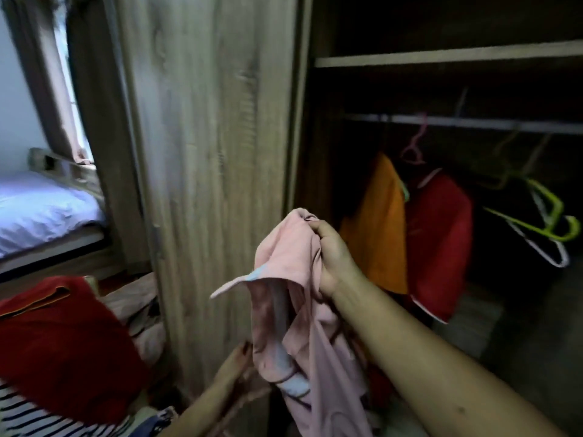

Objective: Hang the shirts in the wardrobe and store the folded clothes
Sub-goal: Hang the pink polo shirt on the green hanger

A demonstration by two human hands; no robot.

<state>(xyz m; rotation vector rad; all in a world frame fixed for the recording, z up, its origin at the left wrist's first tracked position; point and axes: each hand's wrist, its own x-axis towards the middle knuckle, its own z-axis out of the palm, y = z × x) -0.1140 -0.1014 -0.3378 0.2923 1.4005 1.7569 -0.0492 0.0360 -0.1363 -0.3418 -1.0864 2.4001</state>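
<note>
Head view: your right hand has its fingers clenched round a bunched corner of the soft pink cotton shirt. You hold it up before the open wardrobe, its tail hanging beside your left hand, whose fingers are too blurred to read. With no hanger in it, the shirt could slip or crease in that grip. The grey wooden door edge stands just left. Free metal rail lies right of the red hanging garment, by the empty lime-green plastic hangers.
</note>
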